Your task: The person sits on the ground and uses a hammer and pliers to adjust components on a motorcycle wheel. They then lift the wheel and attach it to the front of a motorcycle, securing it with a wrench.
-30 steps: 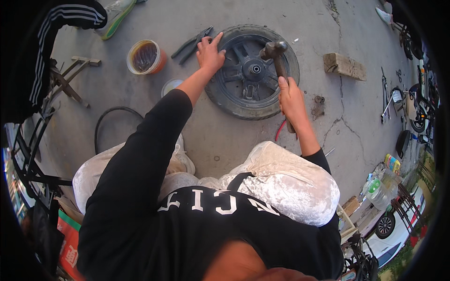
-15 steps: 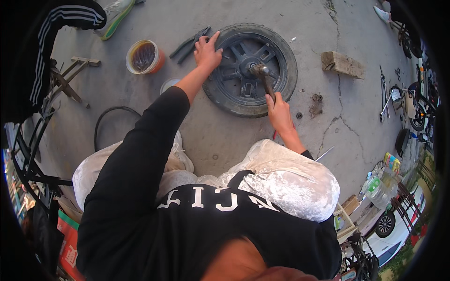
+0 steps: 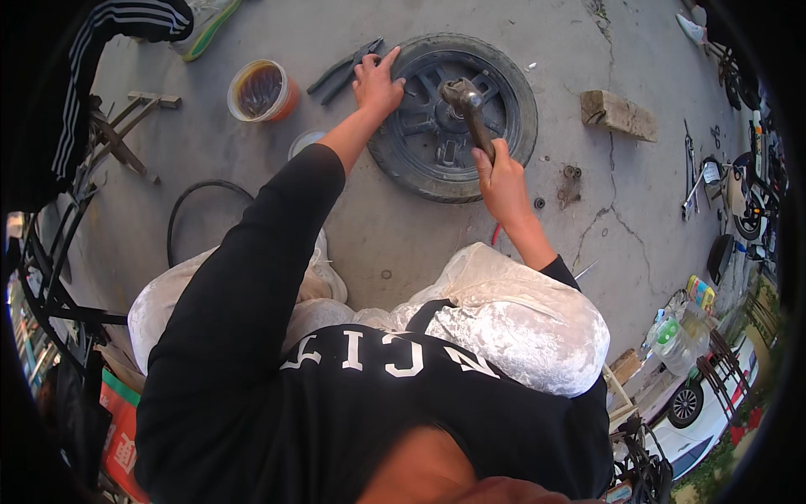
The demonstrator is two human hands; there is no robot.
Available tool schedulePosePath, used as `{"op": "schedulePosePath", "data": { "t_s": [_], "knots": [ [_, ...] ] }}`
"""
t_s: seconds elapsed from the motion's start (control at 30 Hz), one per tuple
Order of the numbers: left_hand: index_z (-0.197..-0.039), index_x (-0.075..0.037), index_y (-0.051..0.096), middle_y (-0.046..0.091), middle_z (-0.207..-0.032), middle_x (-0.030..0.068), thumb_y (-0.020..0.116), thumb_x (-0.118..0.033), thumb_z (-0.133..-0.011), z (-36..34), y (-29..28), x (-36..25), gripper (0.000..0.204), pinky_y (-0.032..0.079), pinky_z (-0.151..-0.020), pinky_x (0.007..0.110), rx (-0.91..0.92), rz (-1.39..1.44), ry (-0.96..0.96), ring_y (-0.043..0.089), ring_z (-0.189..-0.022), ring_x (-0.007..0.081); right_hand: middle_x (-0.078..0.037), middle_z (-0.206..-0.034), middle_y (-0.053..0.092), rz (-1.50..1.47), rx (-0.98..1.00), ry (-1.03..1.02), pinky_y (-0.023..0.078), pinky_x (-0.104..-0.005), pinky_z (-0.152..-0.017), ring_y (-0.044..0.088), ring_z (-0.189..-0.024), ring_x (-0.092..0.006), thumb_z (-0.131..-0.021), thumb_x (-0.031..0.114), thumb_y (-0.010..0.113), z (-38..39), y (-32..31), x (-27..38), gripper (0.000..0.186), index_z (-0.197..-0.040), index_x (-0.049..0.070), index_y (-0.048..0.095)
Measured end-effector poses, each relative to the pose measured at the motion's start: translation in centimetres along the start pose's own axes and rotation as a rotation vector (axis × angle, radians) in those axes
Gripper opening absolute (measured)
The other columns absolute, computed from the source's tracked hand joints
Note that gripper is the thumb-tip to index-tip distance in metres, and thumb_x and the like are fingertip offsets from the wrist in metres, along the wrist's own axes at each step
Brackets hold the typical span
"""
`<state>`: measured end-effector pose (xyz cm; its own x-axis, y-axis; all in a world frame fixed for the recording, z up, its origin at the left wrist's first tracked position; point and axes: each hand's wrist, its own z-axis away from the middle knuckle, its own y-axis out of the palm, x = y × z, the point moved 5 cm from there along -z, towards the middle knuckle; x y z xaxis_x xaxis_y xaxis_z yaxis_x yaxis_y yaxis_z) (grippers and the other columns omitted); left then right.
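A black spoked wheel with its tyre lies flat on the concrete in front of me. My right hand is wrapped round the handle of a hammer, whose metal head is over the wheel's hub and hides much of it. At the tyre's upper left edge rests my left hand, fingers spread, holding nothing. Just left of that hand lies a pair of dark-handled pliers on the ground.
A tub of brown liquid stands left of the wheel. Right of it lie a wooden block and small round parts. A black hose curves at the left, near a folding stool. Another person's shoe is at upper left.
The hammer's head has come up off the hub, raised by my right hand. My left hand stays on the tyre's edge, and the view has shifted slightly.
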<state>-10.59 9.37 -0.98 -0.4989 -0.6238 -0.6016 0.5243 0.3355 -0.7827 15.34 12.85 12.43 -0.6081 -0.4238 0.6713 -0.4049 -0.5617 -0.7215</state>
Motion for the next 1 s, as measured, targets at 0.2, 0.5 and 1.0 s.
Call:
{"op": "schedulePosePath", "data": {
  "t_s": [0.2,0.5,1.0],
  "knots": [
    [-0.144,-0.035,0.049,0.044,-0.138,0.0089,0.076,-0.022,-0.081,-0.1,-0.3,0.3,0.069,0.04,-0.101,0.047,-0.003,-0.025,-0.04,0.041,-0.128,0.0313,-0.03,-0.075,0.064,-0.054,0.183,0.222,0.048,-0.0535,-0.068,0.062,-0.08,-0.0524,-0.103,0.041,0.05,-3.9,-1.1,0.7,0.045,-0.1,-0.004,0.053],
    [-0.144,-0.035,0.049,0.043,-0.138,0.0092,0.076,-0.022,-0.081,0.1,0.1,0.3,0.069,0.039,-0.102,0.047,0.0,-0.028,-0.063,0.04,-0.129,0.0316,-0.031,-0.079,0.063,0.039,0.16,0.28,0.049,-0.0532,-0.066,0.062,-0.077,-0.0514,-0.103,0.048,0.045,-5.0,-2.4,-1.1,0.053,-0.097,-0.004,0.054],
    [-0.144,-0.036,0.048,0.043,-0.137,0.0073,0.076,-0.023,-0.082,-0.3,0.7,-0.1,0.07,0.039,-0.102,0.046,0.03,-0.042,-0.081,0.039,-0.129,0.03,-0.03,-0.075,0.063,0.1,-0.022,0.214,0.046,-0.0538,-0.064,0.062,-0.078,-0.0514,-0.103,0.044,0.046,-1.3,0.1,-4.8,0.047,-0.099,-0.002,0.054]
  ]
}}
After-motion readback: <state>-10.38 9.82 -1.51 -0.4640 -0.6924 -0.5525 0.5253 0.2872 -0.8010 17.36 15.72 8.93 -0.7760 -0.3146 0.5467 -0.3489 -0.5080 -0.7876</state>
